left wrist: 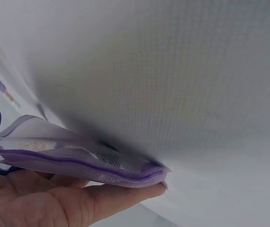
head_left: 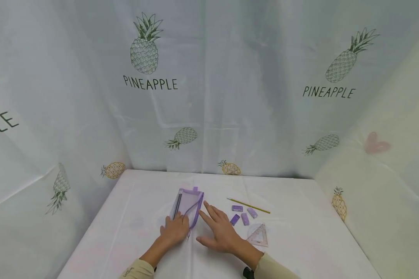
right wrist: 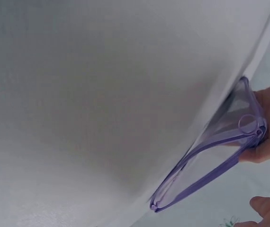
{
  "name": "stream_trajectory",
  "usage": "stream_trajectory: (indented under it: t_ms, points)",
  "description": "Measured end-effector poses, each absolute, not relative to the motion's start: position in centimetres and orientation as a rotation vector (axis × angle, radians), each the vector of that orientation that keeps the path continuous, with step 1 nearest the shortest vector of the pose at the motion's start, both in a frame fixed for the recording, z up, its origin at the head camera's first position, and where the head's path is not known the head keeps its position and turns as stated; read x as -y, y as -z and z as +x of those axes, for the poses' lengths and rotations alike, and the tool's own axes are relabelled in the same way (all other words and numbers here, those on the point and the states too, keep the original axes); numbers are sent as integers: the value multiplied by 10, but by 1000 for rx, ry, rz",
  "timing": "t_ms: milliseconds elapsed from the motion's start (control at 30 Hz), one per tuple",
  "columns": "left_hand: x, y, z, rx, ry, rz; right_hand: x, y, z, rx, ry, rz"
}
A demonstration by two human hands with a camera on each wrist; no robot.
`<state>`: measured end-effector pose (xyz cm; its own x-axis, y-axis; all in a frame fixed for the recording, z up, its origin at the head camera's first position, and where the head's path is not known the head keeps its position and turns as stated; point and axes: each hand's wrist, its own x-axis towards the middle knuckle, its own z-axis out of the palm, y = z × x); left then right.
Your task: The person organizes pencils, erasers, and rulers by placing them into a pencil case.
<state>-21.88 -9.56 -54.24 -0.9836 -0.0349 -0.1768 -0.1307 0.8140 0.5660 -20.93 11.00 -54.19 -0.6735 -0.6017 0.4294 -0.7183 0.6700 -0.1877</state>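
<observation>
A purple see-through mesh pencil case (head_left: 190, 198) lies on the table with dark, slim stick-like items (head_left: 177, 205) along its left side. My left hand (head_left: 175, 231) grips its near end, the thumb and fingers on either side of the mesh in the right wrist view. There, the zipped mouth of the pencil case (right wrist: 211, 177) gapes, and a ring pull (right wrist: 247, 124) hangs by the left hand. Just right of the case, my right hand (head_left: 221, 232) hovers with spread fingers, holding nothing. The left wrist view shows the purple zip (left wrist: 78, 161) lying above the left hand (left wrist: 45, 203).
Right of the right hand lie several purple erasers (head_left: 244, 219), a yellow pencil (head_left: 249, 204) behind them and a clear triangular set square (head_left: 260, 237) nearer me. Pineapple-print curtains (head_left: 230, 116) enclose the white-covered table (head_left: 300, 217) at the back and sides.
</observation>
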Motion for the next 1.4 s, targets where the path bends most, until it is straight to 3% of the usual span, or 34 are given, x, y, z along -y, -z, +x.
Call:
stream_trajectory:
  t_ms: [867,1400]
  points:
    - [97,547,-217,-2936,-698,-36,-128,553,-201,2679,-350,1099]
    - [98,548,-219,-2912,-742,-33,-183,545,-215,2761,-454,897]
